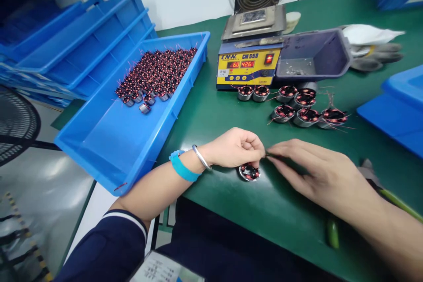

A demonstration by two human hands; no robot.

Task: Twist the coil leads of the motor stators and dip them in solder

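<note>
My left hand (pixel 236 147), with a metal bangle and a turquoise wristband, has its thumb and fingers pinched just above a motor stator (pixel 249 172). The stator is a short metal ring with black inside and copper windings, resting on the green table. From the right, my right hand (pixel 313 172) reaches in with thumb and fingers pressed together. The fingertips of both hands meet at a thin dark bit, too small to make out. Green-handled cutters (pixel 370 174) lie partly under my right forearm.
A blue bin (pixel 109 128) holds many small stators, left. Several larger stators (pixel 307 116) with loose wires stand behind my hands. Behind them is a yellow heated unit (pixel 246 68) with lit digits, beside a grey tray (pixel 313 59). A glove (pixel 376 55) and blue container (pixel 396 110) are right.
</note>
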